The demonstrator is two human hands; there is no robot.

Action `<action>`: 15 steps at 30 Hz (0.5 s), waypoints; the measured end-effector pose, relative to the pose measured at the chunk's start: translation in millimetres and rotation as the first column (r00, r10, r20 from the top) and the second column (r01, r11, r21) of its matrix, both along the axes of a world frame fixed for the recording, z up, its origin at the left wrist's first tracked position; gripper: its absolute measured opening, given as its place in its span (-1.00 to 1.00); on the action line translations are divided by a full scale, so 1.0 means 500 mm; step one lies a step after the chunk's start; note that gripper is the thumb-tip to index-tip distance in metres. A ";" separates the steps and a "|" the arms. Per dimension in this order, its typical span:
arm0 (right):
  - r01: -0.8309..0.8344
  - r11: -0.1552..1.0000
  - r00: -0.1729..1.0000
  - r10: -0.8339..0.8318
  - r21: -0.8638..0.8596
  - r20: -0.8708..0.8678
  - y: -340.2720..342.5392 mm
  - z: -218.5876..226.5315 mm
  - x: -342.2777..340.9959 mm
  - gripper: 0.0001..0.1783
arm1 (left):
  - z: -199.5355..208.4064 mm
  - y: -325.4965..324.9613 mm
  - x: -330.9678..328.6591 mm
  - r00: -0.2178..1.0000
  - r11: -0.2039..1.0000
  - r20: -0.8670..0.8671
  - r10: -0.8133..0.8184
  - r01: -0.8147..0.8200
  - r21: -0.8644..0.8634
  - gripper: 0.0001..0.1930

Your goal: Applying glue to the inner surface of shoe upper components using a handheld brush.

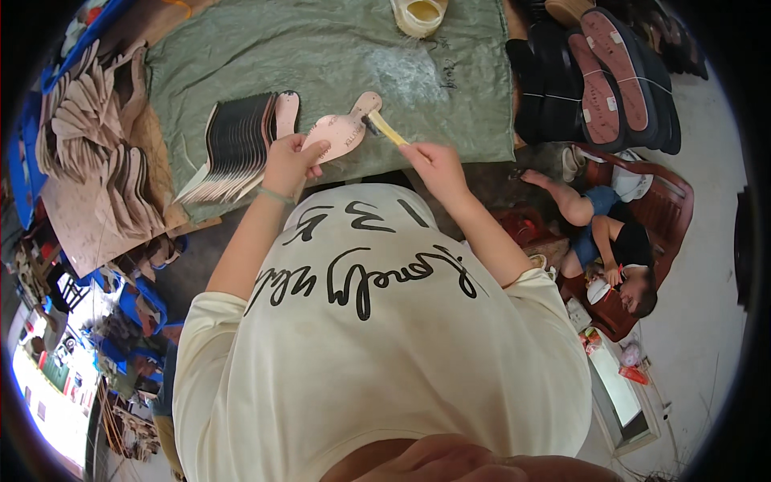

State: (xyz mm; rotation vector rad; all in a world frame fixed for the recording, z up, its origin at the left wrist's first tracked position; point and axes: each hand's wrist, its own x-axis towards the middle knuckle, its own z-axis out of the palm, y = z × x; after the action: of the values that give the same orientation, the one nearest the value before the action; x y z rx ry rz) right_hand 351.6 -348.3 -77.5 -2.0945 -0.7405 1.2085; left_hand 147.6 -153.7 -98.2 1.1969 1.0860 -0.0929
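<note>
My left hand (291,166) pinches the wide end of a pinkish shoe insole (340,133) between thumb and fingers. Its narrow end points away from me over the table. In my right hand (438,170) is a brush (388,128) with a yellow handle, its dark tip touching the insole's edge near the narrow part. A fanned row of insoles (239,138) with dark upper faces lies left of my left hand. One pinkish insole (287,112) sits at that row's right end.
A green sheet (265,52) covers the table. A yellowish container (421,14) stands at its far edge. Piles of insoles (84,120) lie on a board at left. Tied bundles of soles (614,72) are at far right. A person (614,241) sits on a wooden chair at right.
</note>
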 end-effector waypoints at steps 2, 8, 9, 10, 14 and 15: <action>0.048 0.997 0.998 -0.045 0.066 -0.039 -0.021 -0.024 -0.026 -0.63 | -0.004 0.002 0.002 0.998 0.995 -0.001 0.066 -0.066 -0.072 -0.71; 0.164 0.983 0.982 -0.155 0.083 -0.110 -0.023 -0.116 -0.044 -0.58 | -0.008 0.000 0.003 0.980 0.952 -0.067 0.186 -0.197 -0.234 -0.72; 0.166 0.983 0.986 -0.166 0.084 -0.014 -0.028 -0.139 -0.041 -0.56 | -0.012 0.000 0.004 0.982 0.955 -0.070 0.176 -0.188 -0.231 -0.72; 0.162 0.983 0.982 -0.169 0.085 0.081 -0.022 -0.146 -0.034 -0.53 | -0.018 -0.002 0.001 0.982 0.958 -0.065 0.175 -0.185 -0.217 -0.72; 0.165 0.986 0.980 -0.161 -0.030 0.116 -0.011 -0.142 0.039 -0.48 | -0.030 0.001 -0.012 0.980 0.906 0.000 0.197 -0.181 -0.383 -0.63; 0.167 0.986 0.980 -0.163 -0.025 0.117 0.000 -0.133 0.065 -0.48 | -0.024 -0.008 -0.009 0.981 0.908 0.004 0.195 -0.179 -0.379 -0.63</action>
State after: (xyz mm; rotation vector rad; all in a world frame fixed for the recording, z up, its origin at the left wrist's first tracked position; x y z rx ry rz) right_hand 383.9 -348.5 -143.9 -2.2208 -0.5866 1.0249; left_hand 143.1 -157.6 -110.2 0.7415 1.0831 -0.1217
